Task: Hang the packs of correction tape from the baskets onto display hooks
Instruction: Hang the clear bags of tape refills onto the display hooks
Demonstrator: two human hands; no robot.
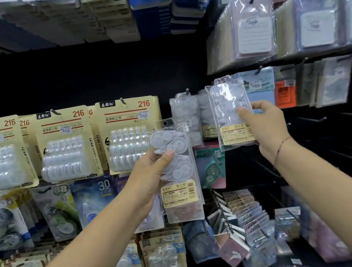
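My left hand point(147, 178) grips a stack of clear correction tape packs point(177, 171) with yellow labels, held upright in front of the display. My right hand point(261, 125) holds a single clear pack point(230, 111) by its right edge, raised a little to the right of a display hook point(187, 91). That hook carries similar clear packs point(185, 115). The hang hole of the raised pack sits at its top, right of and a little above the hook's tip.
Yellow "216" correction tape cards point(65, 143) hang on hooks to the left. Other tape packs point(56, 209) fill the lower rows. Sticky note packs point(253, 30) hang upper right. Bare black hooks point(314, 119) stick out at right. Small notepads point(248, 212) hang below.
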